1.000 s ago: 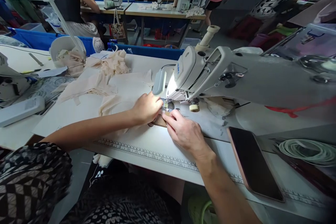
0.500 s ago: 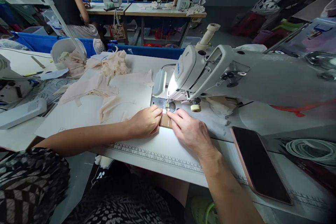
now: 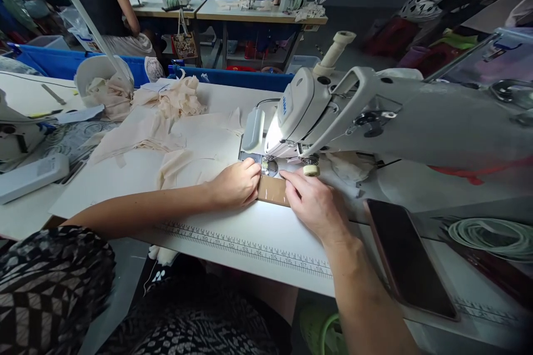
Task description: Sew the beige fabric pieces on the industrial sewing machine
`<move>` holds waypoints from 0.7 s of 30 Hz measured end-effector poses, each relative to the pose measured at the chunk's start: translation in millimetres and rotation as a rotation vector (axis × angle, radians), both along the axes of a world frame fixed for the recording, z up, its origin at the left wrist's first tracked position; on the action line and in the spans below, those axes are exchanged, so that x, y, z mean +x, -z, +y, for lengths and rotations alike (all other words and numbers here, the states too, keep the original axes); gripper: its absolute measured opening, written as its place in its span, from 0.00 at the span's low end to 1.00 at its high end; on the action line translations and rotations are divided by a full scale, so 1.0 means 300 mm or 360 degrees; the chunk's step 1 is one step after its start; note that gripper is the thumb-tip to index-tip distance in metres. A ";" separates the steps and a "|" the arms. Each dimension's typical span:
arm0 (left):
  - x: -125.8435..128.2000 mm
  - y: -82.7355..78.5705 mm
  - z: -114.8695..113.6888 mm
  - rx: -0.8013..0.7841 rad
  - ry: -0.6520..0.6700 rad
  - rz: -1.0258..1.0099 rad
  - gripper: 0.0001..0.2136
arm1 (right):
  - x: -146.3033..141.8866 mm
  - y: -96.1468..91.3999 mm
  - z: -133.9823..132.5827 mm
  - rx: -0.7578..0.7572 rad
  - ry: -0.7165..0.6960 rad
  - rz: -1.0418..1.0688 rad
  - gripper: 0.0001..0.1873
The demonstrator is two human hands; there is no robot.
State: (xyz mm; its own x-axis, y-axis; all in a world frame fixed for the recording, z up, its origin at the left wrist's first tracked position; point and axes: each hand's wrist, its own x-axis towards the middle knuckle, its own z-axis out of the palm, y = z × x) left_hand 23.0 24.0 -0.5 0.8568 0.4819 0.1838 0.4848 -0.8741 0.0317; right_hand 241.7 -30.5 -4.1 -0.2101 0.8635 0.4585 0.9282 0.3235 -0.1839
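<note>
The sewing machine stands before me with its lamp lighting the needle area. My left hand is closed, its fingertips pressed together just left of the presser foot; whatever they pinch is hidden. To the right of the foot, my right hand rests with its index finger stretched toward the round bobbin cover and its thumb apart, nothing visible in it. Between the hands lies a glossy brown strip on the machine bed, below the needle.
Thin beige fabric pieces lie to the left, with a crumpled heap behind. A phone lies at right beside a coil of pale cord. A printed ruler runs along the table's front edge. A person sits farther back.
My right hand has moved right, away from the left hand, uncovering more of the brown strip. The small white piece seen between the fingertips is out of sight. The view has shifted slightly.
</note>
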 end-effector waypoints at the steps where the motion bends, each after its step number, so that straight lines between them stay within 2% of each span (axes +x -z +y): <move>1: -0.001 -0.001 -0.001 -0.0004 0.0002 -0.0014 0.18 | -0.002 -0.002 -0.002 -0.0005 -0.0003 0.0000 0.20; 8: -0.007 0.011 0.004 0.0051 0.0019 -0.0109 0.16 | -0.024 -0.015 0.025 -0.0090 0.0090 0.0199 0.23; 13: -0.009 0.016 0.007 0.0045 0.0020 -0.0107 0.15 | -0.027 -0.022 0.065 -0.0269 0.0233 0.0474 0.30; 21: -0.007 0.012 0.015 0.0079 0.0011 -0.0089 0.17 | -0.028 -0.036 0.038 -0.0284 0.0246 0.0647 0.32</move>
